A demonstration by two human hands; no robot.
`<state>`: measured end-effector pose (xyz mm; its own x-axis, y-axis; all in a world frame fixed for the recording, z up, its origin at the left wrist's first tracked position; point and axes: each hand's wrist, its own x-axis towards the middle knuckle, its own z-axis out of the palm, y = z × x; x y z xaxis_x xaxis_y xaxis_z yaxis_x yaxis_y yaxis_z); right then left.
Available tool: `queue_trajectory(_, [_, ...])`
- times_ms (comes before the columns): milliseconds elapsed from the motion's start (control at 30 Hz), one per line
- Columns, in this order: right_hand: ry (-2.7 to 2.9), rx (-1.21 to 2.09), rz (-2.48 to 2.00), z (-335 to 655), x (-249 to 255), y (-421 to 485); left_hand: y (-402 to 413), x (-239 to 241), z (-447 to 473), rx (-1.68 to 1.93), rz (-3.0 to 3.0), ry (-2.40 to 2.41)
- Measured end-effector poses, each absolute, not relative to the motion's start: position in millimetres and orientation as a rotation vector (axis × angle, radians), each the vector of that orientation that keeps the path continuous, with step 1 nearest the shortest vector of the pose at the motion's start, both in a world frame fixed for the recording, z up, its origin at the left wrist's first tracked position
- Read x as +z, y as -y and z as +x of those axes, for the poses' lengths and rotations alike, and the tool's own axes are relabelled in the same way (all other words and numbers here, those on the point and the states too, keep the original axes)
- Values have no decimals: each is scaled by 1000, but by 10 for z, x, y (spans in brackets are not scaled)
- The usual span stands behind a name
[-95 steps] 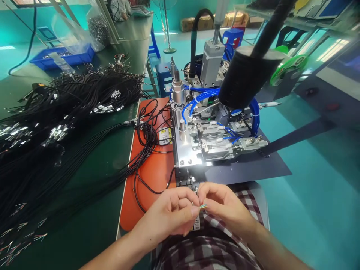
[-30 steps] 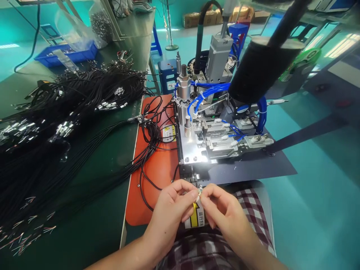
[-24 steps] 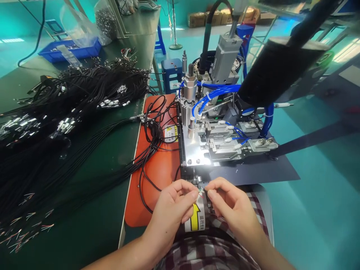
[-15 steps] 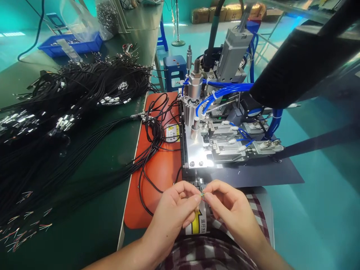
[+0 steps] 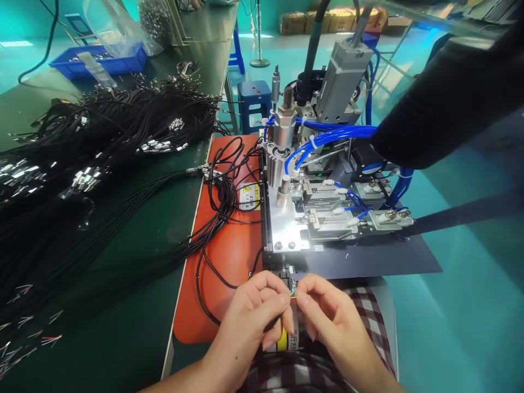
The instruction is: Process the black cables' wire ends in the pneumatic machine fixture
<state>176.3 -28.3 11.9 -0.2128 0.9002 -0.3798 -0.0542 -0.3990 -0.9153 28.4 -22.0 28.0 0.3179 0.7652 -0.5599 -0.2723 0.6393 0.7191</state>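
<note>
My left hand (image 5: 256, 314) is closed in a pinch at the bottom centre, holding a cable whose thin coloured wires (image 5: 292, 298) show between my fingertips. A dark stretch of the cable seems to run under the left fingers. Facing it, my right hand (image 5: 333, 314) pinches the other end of these wires; yellow and red strands are visible in the small gap. Both hands are just in front of a metal machine (image 5: 282, 226) with cylinders and blue air hoses, above my lap. The wire tips are hidden by the right fingers.
Black cables (image 5: 223, 204) lie across an orange board (image 5: 233, 256) left of the machine. A large heap of cables (image 5: 135, 120) with metal ends covers the green table (image 5: 135, 311). Behind are a blue tray (image 5: 126, 64) and a blue stool (image 5: 254, 98). A thick black tube (image 5: 429, 109) hangs at right.
Both hands have moved slightly down, still pinching. Yellow and red strands now show between the fingertips, where a green one showed before. The view has shifted a little.
</note>
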Motion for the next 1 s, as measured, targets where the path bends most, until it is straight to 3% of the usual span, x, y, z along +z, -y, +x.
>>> queue_trajectory(267, [1104, 1671, -1386, 1777, 173, 223, 208, 294, 304, 688, 606, -1049])
queue_trajectory(733, [827, 1927, -1307, 1778, 79, 260, 237, 279, 307, 712, 620, -1021])
queue_trajectory(1000, [988, 1797, -1372, 1797, 185, 236, 243, 271, 301, 689, 671, -1034])
